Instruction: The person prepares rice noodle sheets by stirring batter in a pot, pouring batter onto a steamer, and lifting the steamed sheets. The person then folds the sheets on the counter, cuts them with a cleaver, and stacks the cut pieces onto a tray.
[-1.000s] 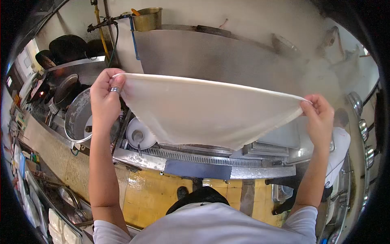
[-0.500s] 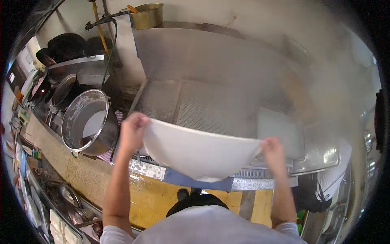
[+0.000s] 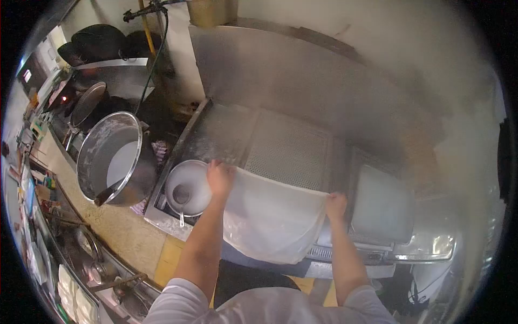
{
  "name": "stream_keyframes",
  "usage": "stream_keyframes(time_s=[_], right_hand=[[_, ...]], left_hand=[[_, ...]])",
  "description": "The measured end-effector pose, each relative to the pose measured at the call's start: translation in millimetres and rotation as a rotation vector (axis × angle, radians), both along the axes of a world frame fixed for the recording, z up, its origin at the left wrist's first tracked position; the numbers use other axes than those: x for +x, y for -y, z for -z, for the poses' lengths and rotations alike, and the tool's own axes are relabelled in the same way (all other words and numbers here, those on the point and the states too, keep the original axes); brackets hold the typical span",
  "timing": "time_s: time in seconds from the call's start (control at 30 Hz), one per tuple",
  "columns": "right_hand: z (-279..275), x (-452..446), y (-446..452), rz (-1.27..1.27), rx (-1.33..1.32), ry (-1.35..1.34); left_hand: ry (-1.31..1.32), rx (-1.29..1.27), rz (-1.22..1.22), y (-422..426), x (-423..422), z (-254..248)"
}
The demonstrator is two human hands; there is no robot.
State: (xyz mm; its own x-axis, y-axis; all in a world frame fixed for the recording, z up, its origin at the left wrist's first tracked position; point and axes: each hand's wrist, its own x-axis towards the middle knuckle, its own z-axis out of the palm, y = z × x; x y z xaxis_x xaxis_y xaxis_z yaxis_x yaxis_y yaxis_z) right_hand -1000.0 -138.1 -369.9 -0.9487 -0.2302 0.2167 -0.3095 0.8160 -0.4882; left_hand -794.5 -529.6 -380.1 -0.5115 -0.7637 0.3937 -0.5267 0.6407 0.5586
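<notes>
A white, thin cloth (image 3: 275, 213) hangs stretched between my two hands, its lower edge drooping over the front of the steaming metal counter. My left hand (image 3: 220, 177) is closed on its upper left corner, close to a round white pan (image 3: 191, 175) with a ladle (image 3: 182, 197) in it. At the upper right corner, my right hand (image 3: 336, 206) is closed on the cloth. Behind the cloth lies a perforated metal plate (image 3: 288, 151), hazy with steam.
A large metal pot (image 3: 137, 167) holding white liquid, with a handle over its rim, stands left. Dark woks (image 3: 100, 42) are behind it. A flat pale tray (image 3: 380, 202) lies to the right, and steam drifts over the right side.
Both hands have come down and closer together with the cloth, then shifted right and forward over the counter. The pan with the ladle shows fully again, and the perforated plate has come into view.
</notes>
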Motion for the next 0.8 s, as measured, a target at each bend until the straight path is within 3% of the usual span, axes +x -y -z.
stream_keyframes(time_s=[0.2, 0.3, 0.37, 0.5, 0.6, 0.8], right_hand=[[10, -68, 30, 0.130, 0.188, -0.157], [26, -113, 40, 0.182, 0.430, 0.040], [1, -111, 62, 0.206, 0.276, -0.042], [12, -153, 70, 0.109, 0.438, -0.196], [17, -176, 69, 0.119, 0.422, -0.099], [20, -195, 80, 0.188, 0.365, -0.201]], left_hand=[[-0.029, -0.061, 0.045, 39, -74, -4], [-0.023, -0.044, 0.085, 55, -105, -12], [-0.007, -0.023, 0.112, 67, -126, -11], [0.007, -0.043, 0.121, 83, -163, -11], [0.026, -0.052, 0.136, 92, -181, -11], [0.004, -0.049, 0.163, 101, -202, -11]])
